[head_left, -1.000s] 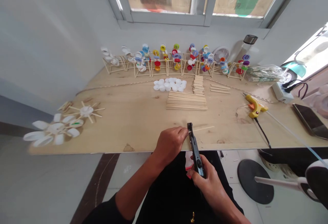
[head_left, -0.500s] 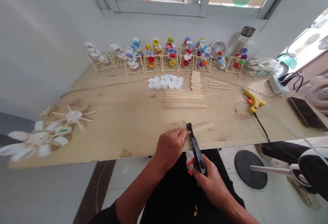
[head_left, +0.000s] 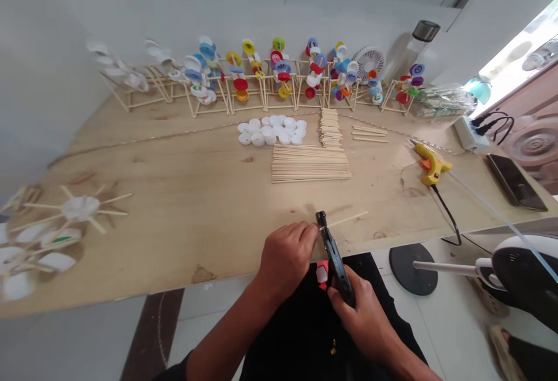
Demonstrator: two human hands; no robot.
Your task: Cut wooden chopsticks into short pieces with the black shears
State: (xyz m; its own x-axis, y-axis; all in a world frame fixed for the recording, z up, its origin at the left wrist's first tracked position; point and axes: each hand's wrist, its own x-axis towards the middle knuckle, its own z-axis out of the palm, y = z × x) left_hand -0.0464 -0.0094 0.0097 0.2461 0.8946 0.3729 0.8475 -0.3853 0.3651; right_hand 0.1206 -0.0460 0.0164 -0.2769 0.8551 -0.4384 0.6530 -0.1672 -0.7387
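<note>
My right hand point(head_left: 364, 305) is wrapped round the handle of a dark plier-like cutting tool point(head_left: 335, 256), its head just over the table's front edge. A thin wooden stick point(head_left: 349, 218) juts out to the right from the tool's head. On the other side, my left hand point(head_left: 290, 253) is closed with its fingertips right at the head, pinching the stick in line with it. The fingertips hide that end of the stick. Below the tool, a red and white piece point(head_left: 322, 274) shows by my right hand, partly covered.
Beyond my hands lie a row of wooden sticks point(head_left: 310, 164), shorter sticks point(head_left: 330, 128) and white caps point(head_left: 272, 130). A yellow glue gun point(head_left: 431, 164) and phone point(head_left: 515, 182) are at right. Stick frames with coloured caps point(head_left: 281, 73) line the wall; a stick wheel point(head_left: 81, 209) lies left.
The view has tilted down and drawn nearer to the table. My hands, the tool and the stick keep almost the same positions to each other.
</note>
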